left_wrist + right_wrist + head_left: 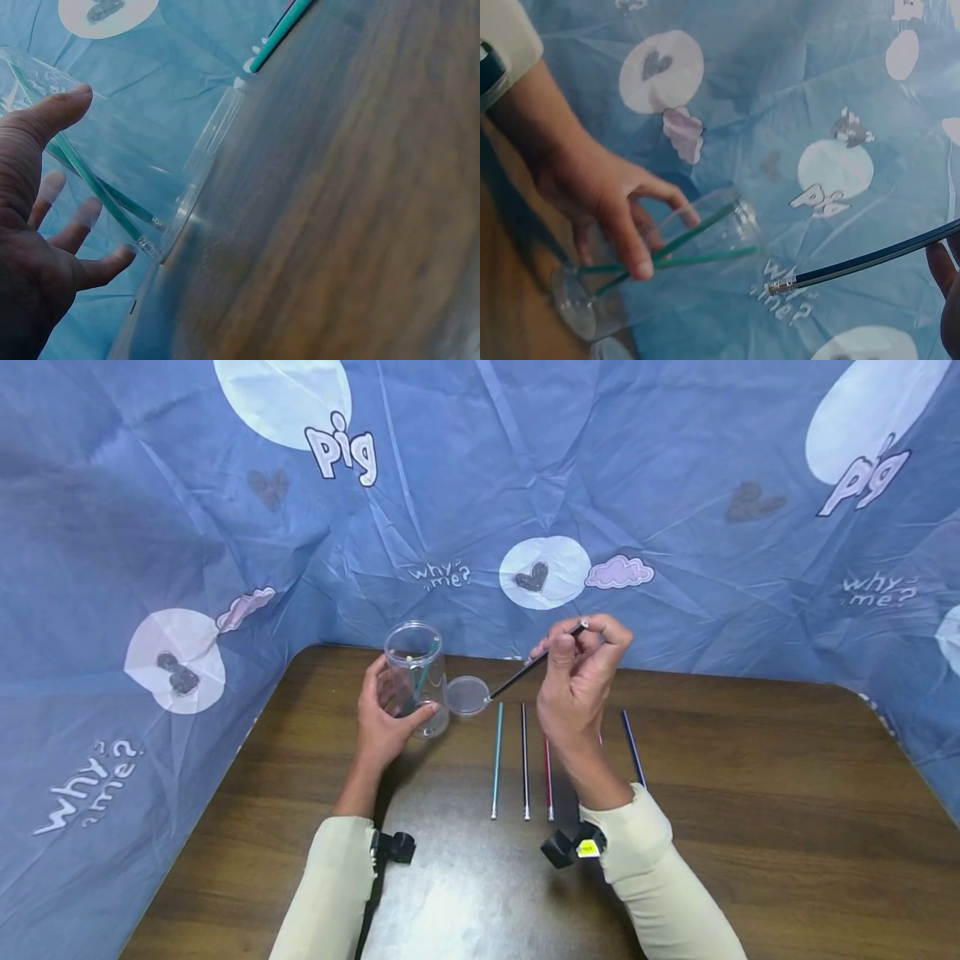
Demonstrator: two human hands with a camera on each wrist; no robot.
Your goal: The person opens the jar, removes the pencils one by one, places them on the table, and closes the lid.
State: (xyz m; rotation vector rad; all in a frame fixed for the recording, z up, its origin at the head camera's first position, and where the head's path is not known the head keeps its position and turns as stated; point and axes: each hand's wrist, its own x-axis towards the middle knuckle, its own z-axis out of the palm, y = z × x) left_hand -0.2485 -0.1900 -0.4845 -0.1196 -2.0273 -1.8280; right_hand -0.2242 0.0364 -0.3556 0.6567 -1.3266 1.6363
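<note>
My left hand (pixel 384 718) grips a tall clear plastic jar (pixel 437 689) around its side, thumb in front. The jar stands on the table, its mouth uncovered. Inside lean two green pencils (pixel 697 234), crossing each other. My right hand (pixel 576 689) pinches a dark pencil (pixel 527 668) near one end, above the table to the right of the jar. In the right wrist view, its silver ferrule and eraser end (pixel 782 286) points towards the jar; most of the right hand is out of that view. A clear round lid (pixel 467 695) lies beside the jar.
On the wooden table (pixel 750 793) lie a teal pencil (pixel 497 760), a black pencil (pixel 526 764), a red pencil (pixel 549 781) and a blue pencil (pixel 633 747). My right forearm hides part of this row. A blue printed cloth (pixel 465 485) hangs behind the table.
</note>
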